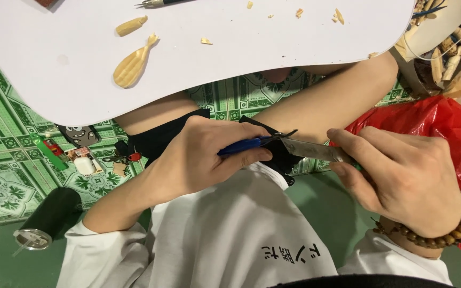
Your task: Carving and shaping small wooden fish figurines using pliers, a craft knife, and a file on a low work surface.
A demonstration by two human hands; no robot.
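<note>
Two hands work below the white table's (198, 85) near edge. Left hand (201, 160) closed around one blue-handled tool (244, 145); right hand (401, 176) closed on one grey metal blade (316, 150), flat, dull, its tip touching the tool's dark tip. One red plastic bag (454, 128) beside the right wrist. Two pale carved wooden pieces (132, 64) near the table's left edge; several small chips (206, 40) scattered.
</note>
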